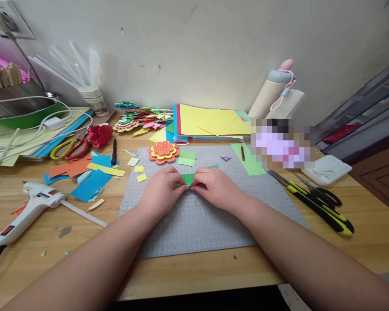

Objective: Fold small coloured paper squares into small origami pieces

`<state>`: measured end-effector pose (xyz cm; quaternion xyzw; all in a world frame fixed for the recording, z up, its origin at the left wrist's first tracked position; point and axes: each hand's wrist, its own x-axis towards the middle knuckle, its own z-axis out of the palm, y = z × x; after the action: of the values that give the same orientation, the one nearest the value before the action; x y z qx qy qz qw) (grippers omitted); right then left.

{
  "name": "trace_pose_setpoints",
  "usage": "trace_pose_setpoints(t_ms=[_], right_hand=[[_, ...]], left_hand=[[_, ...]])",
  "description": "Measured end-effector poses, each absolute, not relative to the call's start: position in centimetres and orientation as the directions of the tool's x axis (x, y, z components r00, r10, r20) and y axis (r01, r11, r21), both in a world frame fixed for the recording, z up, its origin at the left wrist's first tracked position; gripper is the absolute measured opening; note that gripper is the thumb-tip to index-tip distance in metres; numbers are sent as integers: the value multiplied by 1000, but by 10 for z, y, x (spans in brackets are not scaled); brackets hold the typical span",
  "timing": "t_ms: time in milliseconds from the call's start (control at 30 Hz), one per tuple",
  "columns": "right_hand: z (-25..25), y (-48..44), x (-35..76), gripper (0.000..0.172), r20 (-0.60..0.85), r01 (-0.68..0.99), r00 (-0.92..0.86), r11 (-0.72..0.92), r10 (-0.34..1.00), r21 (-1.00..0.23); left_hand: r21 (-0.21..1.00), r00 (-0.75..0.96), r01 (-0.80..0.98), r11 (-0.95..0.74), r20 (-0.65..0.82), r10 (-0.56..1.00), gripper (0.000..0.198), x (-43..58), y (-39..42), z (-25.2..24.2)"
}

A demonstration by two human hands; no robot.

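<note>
Over the grey cutting mat (194, 224), my left hand (164, 188) and my right hand (214, 188) meet, pinching a small piece of green paper (188, 178) by its near edge. Both hands are closed, with thumbs and fingertips almost touching. My fingers hide part of the paper. Just beyond it lies a lighter green creased paper piece (187, 158). A layered orange and yellow paper flower (164, 152) rests at the mat's far left. Small yellow paper squares (141, 177) lie left of my left hand.
On the left are a hot glue gun (35, 207), coloured paper scraps (90, 183) and red and yellow scissors (73, 147). A utility knife (311, 203) and black scissors (324, 194) lie right. Stacked paper (214, 121) and a bottle (270, 93) stand along the wall.
</note>
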<state>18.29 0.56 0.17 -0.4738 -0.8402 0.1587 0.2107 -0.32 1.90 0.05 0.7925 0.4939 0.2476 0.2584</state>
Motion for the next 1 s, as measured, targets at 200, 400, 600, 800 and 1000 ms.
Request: trace_pose_setpoints(t_ms=[200,400,600,800,1000], right_hand=[[8,1,178,8,18,764,-426,370,905,-529],[4,5,184,12,-44,739,-384,279,922,-613],[0,5,184,16,-38,730,-332,232,942,-643],[-1,2,179,18,-28,770,-287,214,957,-601],[-1,0,176,16,-9,821,-281,236,960,-520]], left_hand=[[492,385,810,-320,-34,922,13,-1,3,13],[454,344,853,-258,-118,931,17,-1,3,19],[523,390,803,-285,-100,916,30,-11,15,11],[480,380,812,-332,-2,925,28,-12,13,6],[397,360,857,-329,-3,933,26,-8,10,5]])
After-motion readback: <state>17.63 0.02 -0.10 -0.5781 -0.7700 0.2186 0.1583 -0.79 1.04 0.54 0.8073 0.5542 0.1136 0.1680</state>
